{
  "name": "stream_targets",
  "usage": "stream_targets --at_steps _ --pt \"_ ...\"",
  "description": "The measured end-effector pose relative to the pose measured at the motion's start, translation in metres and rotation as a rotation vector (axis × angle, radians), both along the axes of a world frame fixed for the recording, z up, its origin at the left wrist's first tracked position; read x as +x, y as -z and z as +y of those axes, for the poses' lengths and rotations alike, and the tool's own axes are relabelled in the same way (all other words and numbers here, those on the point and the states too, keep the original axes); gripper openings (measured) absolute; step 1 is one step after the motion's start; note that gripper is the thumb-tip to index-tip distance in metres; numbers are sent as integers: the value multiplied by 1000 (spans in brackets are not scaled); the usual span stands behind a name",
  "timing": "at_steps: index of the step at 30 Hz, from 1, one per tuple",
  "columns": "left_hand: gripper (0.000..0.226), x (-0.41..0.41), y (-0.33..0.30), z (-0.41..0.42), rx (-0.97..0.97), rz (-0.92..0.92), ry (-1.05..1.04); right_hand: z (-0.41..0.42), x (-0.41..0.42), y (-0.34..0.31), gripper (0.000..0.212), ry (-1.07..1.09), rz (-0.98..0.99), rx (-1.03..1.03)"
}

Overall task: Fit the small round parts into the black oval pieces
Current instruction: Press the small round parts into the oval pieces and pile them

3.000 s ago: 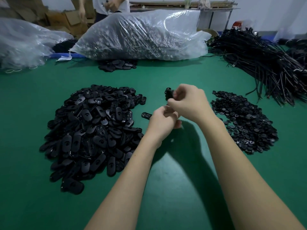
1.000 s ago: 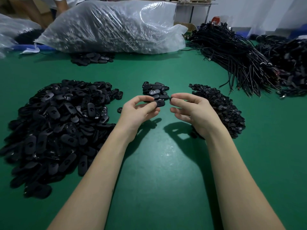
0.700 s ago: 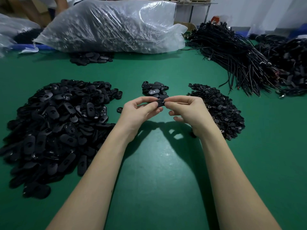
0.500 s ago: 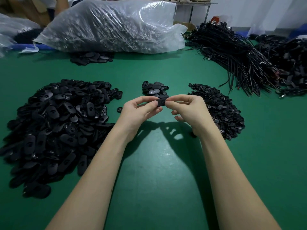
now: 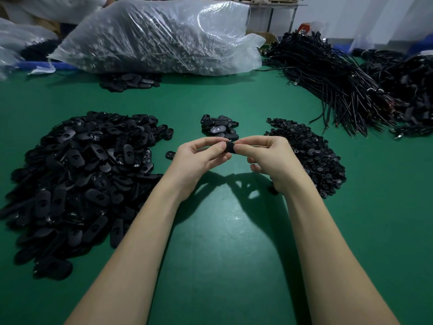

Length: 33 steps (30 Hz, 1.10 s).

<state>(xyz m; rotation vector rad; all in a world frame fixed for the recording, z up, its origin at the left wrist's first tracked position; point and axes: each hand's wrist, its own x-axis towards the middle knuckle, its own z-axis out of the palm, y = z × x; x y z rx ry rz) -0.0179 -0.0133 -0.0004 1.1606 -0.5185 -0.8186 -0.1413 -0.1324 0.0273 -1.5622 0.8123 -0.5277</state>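
My left hand (image 5: 199, 158) and my right hand (image 5: 269, 158) meet above the green table (image 5: 222, 231), both pinching one black oval piece (image 5: 230, 147) between thumbs and fingertips. Whether a small round part sits under my fingers is hidden. A big heap of black oval pieces (image 5: 77, 174) lies to the left. To the right is a heap of small round parts (image 5: 311, 153). Just beyond my hands sits a small pile of oval pieces (image 5: 219, 127), one showing a pale centre.
A lone oval piece (image 5: 170, 155) lies by my left hand. A large clear plastic bag of parts (image 5: 159, 38) stands at the back, with a few oval pieces (image 5: 131, 81) in front of it. Bundles of black cables (image 5: 339, 80) fill the back right.
A second ago my hands were slightly apart, the left holding the oval piece. They have since come together, and both now pinch the piece.
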Motion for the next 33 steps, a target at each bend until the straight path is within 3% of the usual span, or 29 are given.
stream_targets --at_steps 11,20,33 --pt "13 3 3 1 39 -83 4 -5 2 5 19 23 64 -11" --pt "17 0 8 -1 157 -215 -14 -5 -1 7 11 -128 30 -23" --pt "16 2 4 3 197 -253 -12 0 4 8 7 -103 69 -190"
